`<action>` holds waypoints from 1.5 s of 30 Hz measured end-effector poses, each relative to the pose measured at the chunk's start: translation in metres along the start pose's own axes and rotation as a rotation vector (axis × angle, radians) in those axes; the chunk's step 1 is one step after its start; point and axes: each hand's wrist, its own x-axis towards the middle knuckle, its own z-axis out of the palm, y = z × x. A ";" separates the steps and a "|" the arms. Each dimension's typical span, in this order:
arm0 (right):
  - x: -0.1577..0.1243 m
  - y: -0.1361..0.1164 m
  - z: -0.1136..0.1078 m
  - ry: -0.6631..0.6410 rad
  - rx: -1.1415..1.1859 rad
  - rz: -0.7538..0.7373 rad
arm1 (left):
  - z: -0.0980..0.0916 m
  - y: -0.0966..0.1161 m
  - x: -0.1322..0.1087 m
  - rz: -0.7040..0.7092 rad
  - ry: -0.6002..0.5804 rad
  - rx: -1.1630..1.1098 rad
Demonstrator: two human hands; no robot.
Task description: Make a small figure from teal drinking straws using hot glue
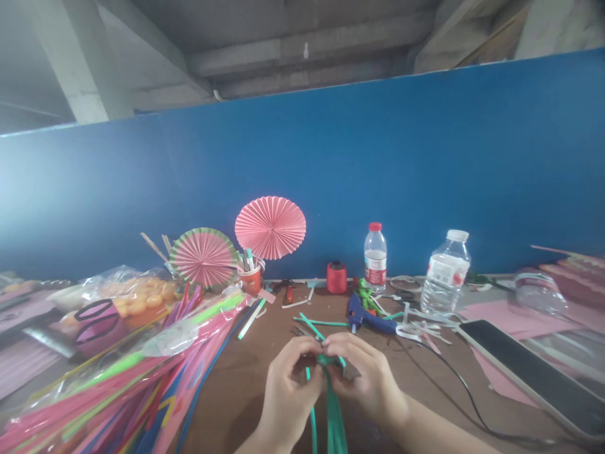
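My left hand (pixel 289 384) and my right hand (pixel 366 375) meet low in the middle of the view, both pinched on a bundle of green paper strips (pixel 331 410). The strips hang down between my wrists, and their top end is folded or knotted between my fingertips. A small dark piece shows by my right fingers; what it is I cannot make out. Loose green strips (pixel 319 323) lie on the brown table (pixel 246 378) just beyond my hands.
A blue glue gun (pixel 366 317) with a black cord lies behind my hands. Two water bottles (pixel 375 256) (pixel 445 272), a red thread spool (pixel 336 277), pink paper fans (pixel 270 227), a cup of pens (pixel 251 277), bagged coloured strips (pixel 118 384) at left, a tablet (pixel 529 369) at right.
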 end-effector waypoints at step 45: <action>0.000 0.012 -0.004 -0.346 -0.446 0.089 | -0.019 -0.012 0.014 -0.092 -0.198 0.108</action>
